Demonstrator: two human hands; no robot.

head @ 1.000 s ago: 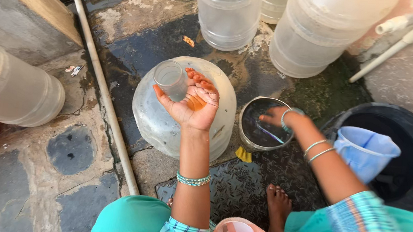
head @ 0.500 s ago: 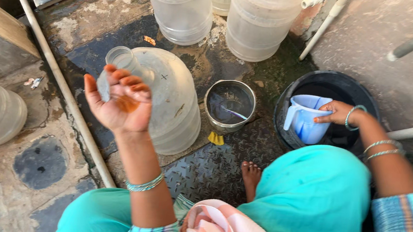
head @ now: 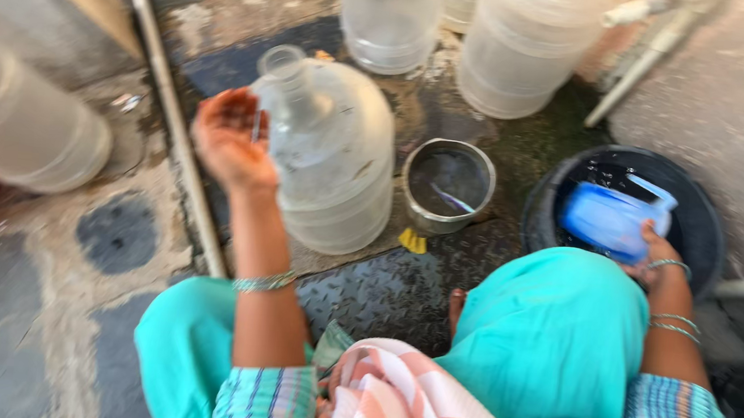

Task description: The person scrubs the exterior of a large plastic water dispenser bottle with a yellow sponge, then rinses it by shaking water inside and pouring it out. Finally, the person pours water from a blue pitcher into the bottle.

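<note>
Clear jug (head: 332,156) just beside left fingers (head: 224,111).

Left fingers: the left hand (head: 233,139) is open, touching the neck of the big clear jug (head: 332,156).
Behind the fingers: a thin pipe (head: 173,120) blocks the ground.
Past the fingertips: the steel pot (head: 447,187), then more jugs (head: 389,18).
Right fingers: the right hand (head: 650,256) is on the blue mug (head: 613,219), walled in by the black tub (head: 710,239).
Free room: wet floor between jug and knees.
</note>
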